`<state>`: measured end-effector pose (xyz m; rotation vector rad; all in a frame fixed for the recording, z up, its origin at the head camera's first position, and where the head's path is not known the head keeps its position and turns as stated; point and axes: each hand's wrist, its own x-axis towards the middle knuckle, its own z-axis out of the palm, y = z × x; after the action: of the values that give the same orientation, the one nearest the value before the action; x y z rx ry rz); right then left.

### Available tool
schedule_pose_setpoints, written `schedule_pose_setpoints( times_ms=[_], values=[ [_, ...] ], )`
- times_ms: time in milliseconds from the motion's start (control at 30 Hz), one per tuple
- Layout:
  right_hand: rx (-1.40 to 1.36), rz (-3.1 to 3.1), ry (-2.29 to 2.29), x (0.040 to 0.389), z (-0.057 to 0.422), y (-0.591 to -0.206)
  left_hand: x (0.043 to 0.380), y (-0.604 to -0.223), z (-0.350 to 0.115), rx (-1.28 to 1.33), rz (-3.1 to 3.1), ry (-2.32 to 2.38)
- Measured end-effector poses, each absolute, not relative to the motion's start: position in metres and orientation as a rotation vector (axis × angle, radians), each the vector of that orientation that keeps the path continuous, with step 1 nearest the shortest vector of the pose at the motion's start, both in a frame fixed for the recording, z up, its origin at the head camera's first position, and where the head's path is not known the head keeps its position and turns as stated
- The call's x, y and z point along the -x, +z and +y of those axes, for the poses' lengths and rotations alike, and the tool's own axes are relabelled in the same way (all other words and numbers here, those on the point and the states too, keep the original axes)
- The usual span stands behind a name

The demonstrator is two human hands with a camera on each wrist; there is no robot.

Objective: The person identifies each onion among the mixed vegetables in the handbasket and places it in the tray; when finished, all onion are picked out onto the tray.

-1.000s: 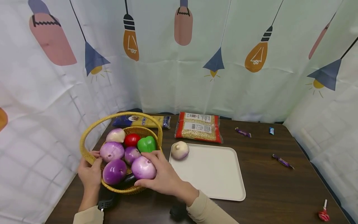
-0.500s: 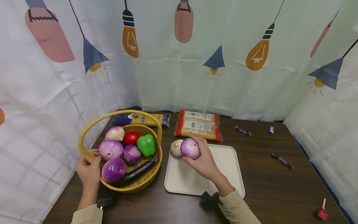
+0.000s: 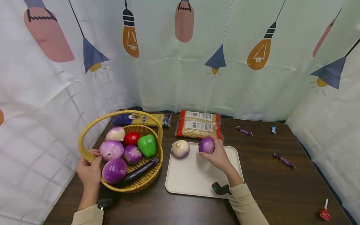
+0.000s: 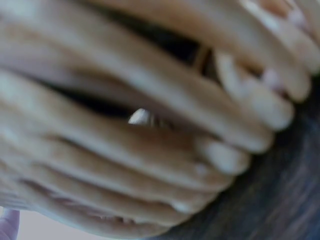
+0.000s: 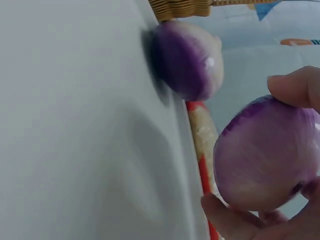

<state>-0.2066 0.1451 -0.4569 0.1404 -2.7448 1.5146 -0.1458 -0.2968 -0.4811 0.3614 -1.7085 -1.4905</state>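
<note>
In the head view my right hand (image 3: 220, 157) holds a purple onion (image 3: 206, 146) between thumb and fingers, above the back part of a white tray (image 3: 194, 175). The right wrist view shows the onion clear of the tray surface, fingers and thumb around it. A white-and-purple turnip (image 3: 181, 148) rests in the tray's back left corner. My left hand (image 3: 89, 170) grips the left side of a wicker basket (image 3: 153, 175) near the foot of its handle. Inside the basket lie several onions or turnips, a tomato (image 3: 132, 138), a green pepper (image 3: 147, 145) and an eggplant (image 3: 137, 172).
Behind the tray lies a red-edged bag of grain (image 3: 197, 125). A blue-and-yellow pasta packet (image 3: 154, 120) is behind the basket. Small wrapped candies (image 3: 284, 160) and a red lollipop (image 3: 324, 212) are on the right of the table. A printed curtain (image 3: 174, 81) surrounds the table.
My right hand has lifted the purple onion out of the basket and carried it right, past the turnip, over the tray. The left hand has kept its grip on the basket.
</note>
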Motion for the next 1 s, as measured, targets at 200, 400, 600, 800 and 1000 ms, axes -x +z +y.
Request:
schedule_pose_setpoints(
  times_ms=[200, 400, 600, 800, 1000],
  values=[
    [-0.147, -2.762, 1.530, 0.213, 0.150, -0.472, 0.146, -0.481, -0.297, -0.359, -1.700, -1.498],
    [-0.176, -2.747, 1.570, 0.215, 0.155, -0.477, 0.145, -0.481, -0.297, -0.354, -1.711, -1.481],
    [-0.204, -2.779, 1.541, 0.215, 0.155, -0.481, 0.146, -0.480, -0.298, -0.344, -1.713, -1.483],
    [-0.237, -2.794, 1.561, 0.215, 0.158, -0.483, 0.146, -0.481, -0.297, -0.344, -1.722, -1.474],
    [-0.312, -2.886, 1.440, 0.213, 0.162, -0.480, 0.145, -0.481, -0.298, -0.350, -1.730, -1.463]
  ],
)
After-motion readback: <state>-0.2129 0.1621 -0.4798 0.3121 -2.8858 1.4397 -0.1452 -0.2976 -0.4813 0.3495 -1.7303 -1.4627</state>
